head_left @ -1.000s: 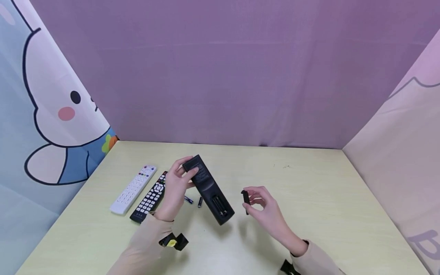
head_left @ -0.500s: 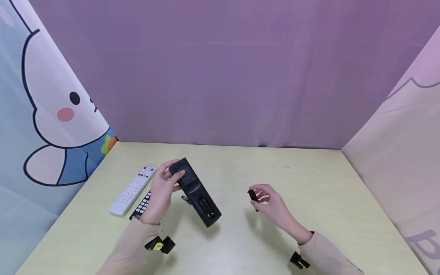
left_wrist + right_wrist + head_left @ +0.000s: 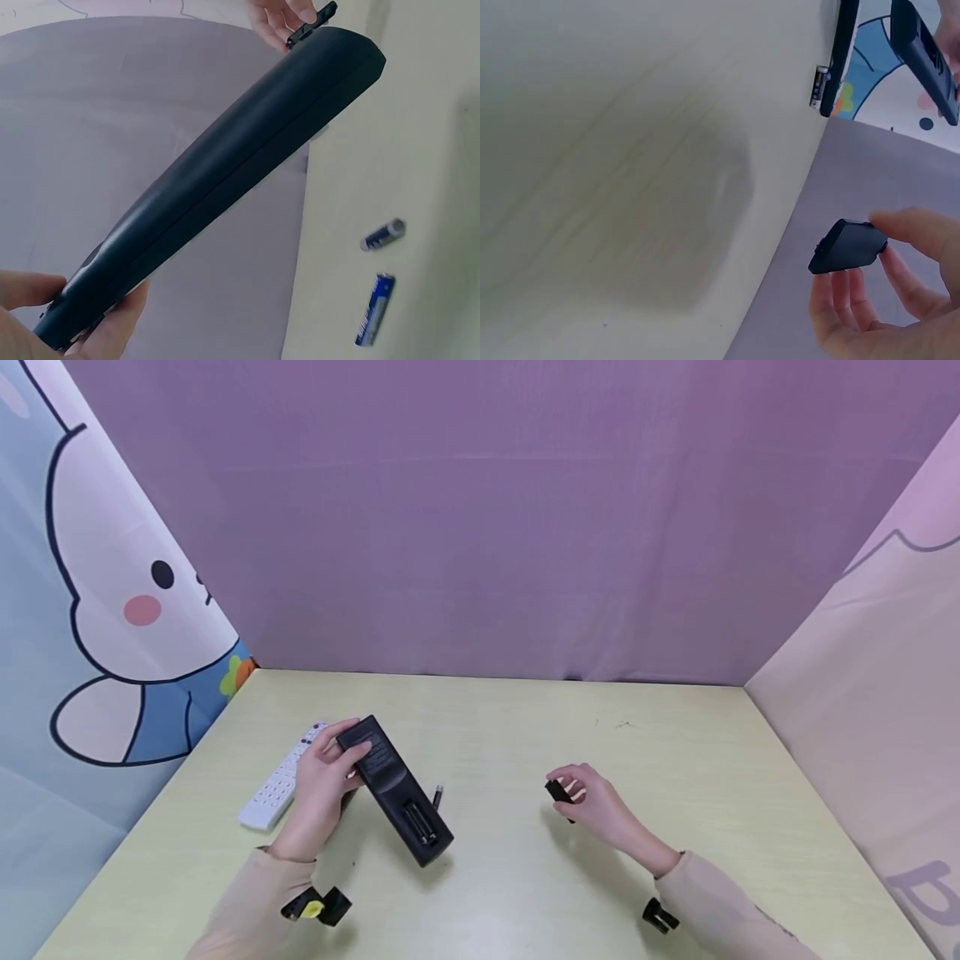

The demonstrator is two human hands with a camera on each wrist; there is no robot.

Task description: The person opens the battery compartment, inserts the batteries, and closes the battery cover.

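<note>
Near its upper end, my left hand (image 3: 318,789) grips a black remote control (image 3: 392,785), back side up and tilted above the table. The open battery compartment (image 3: 420,822) at the lower end shows dark slots and metal contacts. To the right, my right hand (image 3: 596,806) pinches a small black battery cover (image 3: 849,246) between thumb and fingers, well apart from the remote. Two blue-and-silver batteries lie on the table in the left wrist view: one battery (image 3: 373,309) in front, another battery (image 3: 383,235) just behind. In the head view, one battery (image 3: 438,795) shows beside the held remote.
A white remote (image 3: 272,789) lies on the table (image 3: 510,735) at the left, partly behind my left hand. The other black remote is mostly hidden beneath that hand in the head view. Purple cloth (image 3: 487,552) closes off the back, with printed cloths at both sides.
My left hand has carried the black remote left and slightly down, covering the other black remote. My right hand has shifted a little right, and the battery cover has tilted.
</note>
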